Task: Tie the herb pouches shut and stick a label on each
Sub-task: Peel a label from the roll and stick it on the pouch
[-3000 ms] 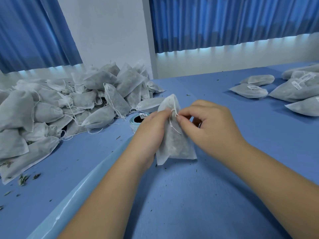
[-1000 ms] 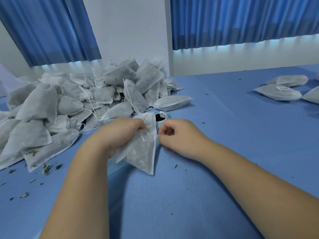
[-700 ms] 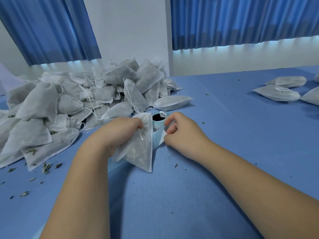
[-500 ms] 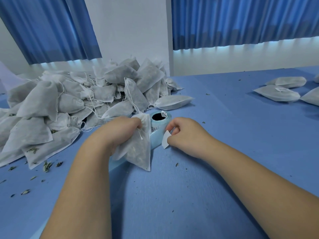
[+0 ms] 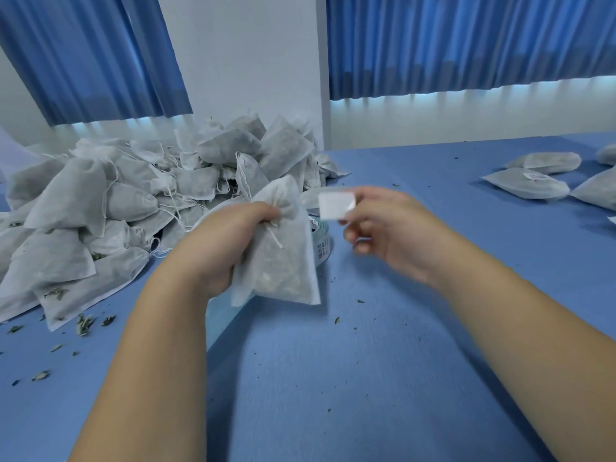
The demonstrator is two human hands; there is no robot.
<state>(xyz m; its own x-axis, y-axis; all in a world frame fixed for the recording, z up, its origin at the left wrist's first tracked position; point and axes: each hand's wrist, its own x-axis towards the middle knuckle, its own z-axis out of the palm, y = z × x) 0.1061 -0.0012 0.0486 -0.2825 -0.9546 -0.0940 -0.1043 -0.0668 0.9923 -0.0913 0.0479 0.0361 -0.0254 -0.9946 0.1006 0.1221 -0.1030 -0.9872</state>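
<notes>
My left hand (image 5: 223, 248) grips a white herb pouch (image 5: 283, 261) by its gathered neck and holds it upright above the blue table (image 5: 333, 378); a short drawstring end hangs from the knot. A small white label (image 5: 336, 205) is pinched in my right hand (image 5: 390, 231), raised just to the right of the pouch's top and apart from it. The label roll (image 5: 321, 243) stands on the table behind the pouch, mostly hidden by it.
A big heap of white pouches (image 5: 133, 201) with loose strings fills the left of the table. Several labelled pouches (image 5: 530, 185) lie at the far right. Dried herb crumbs (image 5: 83, 323) are scattered at the near left. Blue curtains hang behind.
My right hand peeled a label off the roll and lifted it up beside the pouch's neck. My left hand raised the tied pouch slightly.
</notes>
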